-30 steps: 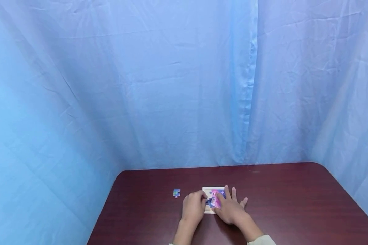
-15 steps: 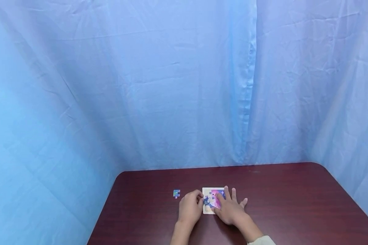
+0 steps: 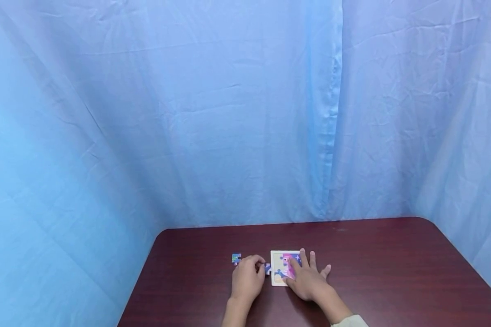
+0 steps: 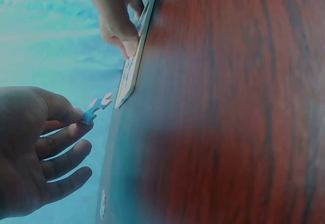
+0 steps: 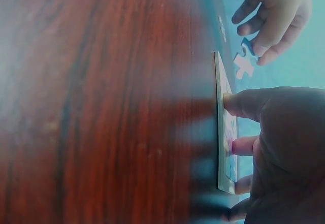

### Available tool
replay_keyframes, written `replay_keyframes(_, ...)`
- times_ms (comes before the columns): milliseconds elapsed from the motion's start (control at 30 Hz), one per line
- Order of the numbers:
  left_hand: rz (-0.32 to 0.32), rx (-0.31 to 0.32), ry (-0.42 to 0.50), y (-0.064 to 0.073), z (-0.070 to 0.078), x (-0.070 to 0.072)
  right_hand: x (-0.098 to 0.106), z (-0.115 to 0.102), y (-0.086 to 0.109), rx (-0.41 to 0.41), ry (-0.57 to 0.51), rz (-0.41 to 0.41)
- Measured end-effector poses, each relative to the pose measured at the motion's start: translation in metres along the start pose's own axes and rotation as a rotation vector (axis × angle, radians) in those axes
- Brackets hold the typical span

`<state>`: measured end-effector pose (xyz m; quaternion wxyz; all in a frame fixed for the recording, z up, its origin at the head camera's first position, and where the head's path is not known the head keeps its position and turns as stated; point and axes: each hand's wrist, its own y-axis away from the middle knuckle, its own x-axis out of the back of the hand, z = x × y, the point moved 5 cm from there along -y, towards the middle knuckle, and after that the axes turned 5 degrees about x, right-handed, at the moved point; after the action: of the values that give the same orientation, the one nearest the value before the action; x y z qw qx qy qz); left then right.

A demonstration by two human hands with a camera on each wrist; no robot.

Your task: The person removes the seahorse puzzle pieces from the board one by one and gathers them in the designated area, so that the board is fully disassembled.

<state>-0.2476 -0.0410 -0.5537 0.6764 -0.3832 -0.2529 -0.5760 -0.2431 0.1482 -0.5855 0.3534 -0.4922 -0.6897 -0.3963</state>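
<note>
1. Left hand point(image 3: 246, 278): thumb and index fingertip are clamping a blue-and-white jigsaw piece point(image 4: 94, 107); its other three fingers are hanging apart from each other, holding nothing.
2. The held piece is sticking out from the fingertips toward about 3 o'clock in the head view (12 = away from the person). Fingers are covering part, so cannot tell the long axis.
3. Key relation: the square puzzle tray point(image 3: 277, 260) is lying at 3 o'clock from the left fingertips, just beside the held piece. Wrist views are showing that piece raised off the table, not touching the tray. The left hand is the one holding it; the right is sitting on the tray's far side from it.
4. Right hand point(image 3: 308, 277): fingers are spreading apart, gripping nothing. Thumb and index are pressing on the tray; ring and little fingers are reaching past its 3 o'clock edge.
5. Inside the tray, pink-and-purple picture pieces are filling the 3 o'clock side; bare beige recess is showing around 10 o'clock.
6. Loose jigsaw piece point(image 3: 236, 258) is lying at 11 o'clock from the left hand.
7. Dark red-brown table point(image 3: 372, 272) is sitting under everything; blue curtain point(image 3: 229, 136) is hanging behind at 12.
</note>
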Motion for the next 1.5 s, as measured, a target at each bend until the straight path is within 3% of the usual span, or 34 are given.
replay_keyframes(667, -0.006, 0.024, -0.036, 0.002, -0.015, 0.013, 0.002, -0.002, 0.003, 0.015, -0.015, 0.013)
replay_keyframes(867, -0.001, 0.037, -0.048, 0.001, -0.020, 0.017, -0.002, 0.001, 0.002, 0.000, -0.014, -0.016)
replay_keyframes(1500, 0.034, 0.134, -0.044, 0.004, -0.046, 0.031, -0.006, 0.006, 0.000, 0.002, -0.014, -0.010)
